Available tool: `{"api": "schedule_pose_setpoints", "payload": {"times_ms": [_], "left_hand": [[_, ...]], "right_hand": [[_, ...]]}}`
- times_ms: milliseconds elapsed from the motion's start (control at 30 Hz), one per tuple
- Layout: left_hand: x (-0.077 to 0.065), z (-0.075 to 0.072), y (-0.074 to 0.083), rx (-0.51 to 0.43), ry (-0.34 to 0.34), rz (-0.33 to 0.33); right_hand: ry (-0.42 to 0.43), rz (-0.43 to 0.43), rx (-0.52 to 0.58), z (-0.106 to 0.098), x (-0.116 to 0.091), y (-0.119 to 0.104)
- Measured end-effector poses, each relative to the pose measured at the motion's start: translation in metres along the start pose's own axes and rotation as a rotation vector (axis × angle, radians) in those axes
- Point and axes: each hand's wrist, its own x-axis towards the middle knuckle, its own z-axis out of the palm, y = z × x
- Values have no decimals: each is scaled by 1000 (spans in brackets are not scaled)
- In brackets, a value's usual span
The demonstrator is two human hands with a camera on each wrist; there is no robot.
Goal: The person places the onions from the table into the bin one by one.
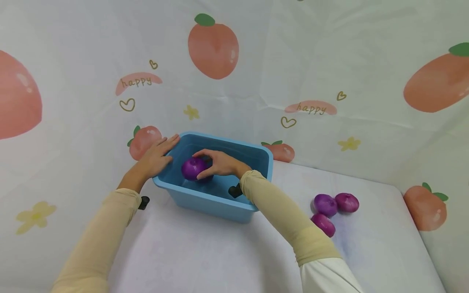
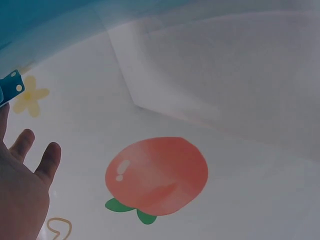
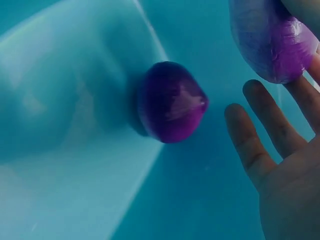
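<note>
A light blue plastic bin (image 1: 216, 207) stands on the white-covered table. My left hand (image 1: 154, 158) rests at its left end, fingers stretched along the rim near the far corner. In the left wrist view the fingers of that left hand (image 2: 22, 185) look straight. Inside the bin, my right hand (image 1: 223, 162) grips a shiny purple onion (image 1: 192, 169) between thumb and fingers. The right wrist view shows this held onion (image 3: 280, 50) at the upper right, partly covered by the thumb. Below it a second purple onion (image 3: 172, 105) lies on the bin's floor, mostly hidden in the head view.
Right of the bin, three more onions lie close together on the table: a purple one (image 1: 325, 204), a magenta one (image 1: 347, 202) and another magenta one (image 1: 323, 225) nearer me. A white cloth (image 1: 249, 65) printed with peaches hangs behind the bin.
</note>
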Motion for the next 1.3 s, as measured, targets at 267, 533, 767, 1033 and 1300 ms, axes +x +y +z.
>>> {"api": "schedule_pose_setpoints", "payload": {"times_ms": [267,533,767,1033,1300], "left_hand": [[-2,-2,1,-11,-2,-8],[-1,-1,-1,-16,2,-10],[0,0,0,-13,10,0],[1,2,-2,-7,4,-18],[0,1,-2,-10,9,-13]], "right_hand": [[-74,14,-37,10,4,5],[-99,13,-53,12,5,5],[-94,3,-58,12,6,6],[-111,23,-55,14,7,6],[-146,62,-58,15,6,6]]}}
